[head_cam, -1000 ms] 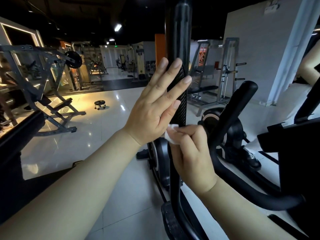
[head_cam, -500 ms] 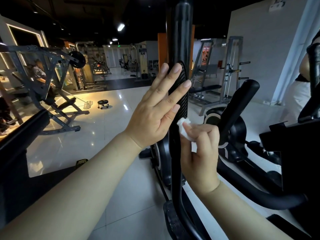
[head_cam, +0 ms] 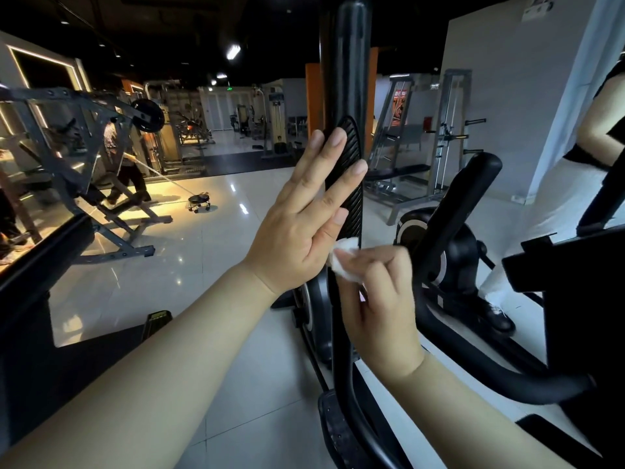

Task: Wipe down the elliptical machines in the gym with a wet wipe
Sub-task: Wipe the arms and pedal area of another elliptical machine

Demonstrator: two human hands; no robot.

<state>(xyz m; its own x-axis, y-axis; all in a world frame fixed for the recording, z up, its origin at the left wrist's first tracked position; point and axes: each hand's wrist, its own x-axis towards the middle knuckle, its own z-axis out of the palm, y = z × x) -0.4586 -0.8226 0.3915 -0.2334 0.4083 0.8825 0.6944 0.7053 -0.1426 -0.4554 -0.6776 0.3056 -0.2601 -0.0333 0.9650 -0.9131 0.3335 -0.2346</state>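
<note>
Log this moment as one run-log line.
phase: elliptical handle wipe | left grip: straight fingers flat on ribbed pad | right grip: pinches wet wipe against handle just below pad

Left hand [head_cam: 297,228]: bare, seen from the back. Nails [head_cam: 338,141] short, rounded, evenly trimmed, with a plain natural sheen. Left forearm [head_cam: 169,367]: bare from the wrist to the frame edge, broad and smooth, with one skin crease at the wrist. Right hand [head_cam: 378,299]: bare, seen from the back, knuckles rounded; fingers blurred, nails indistinct. Right forearm [head_cam: 473,411]: bare to the frame edge, creased at the wrist.
</note>
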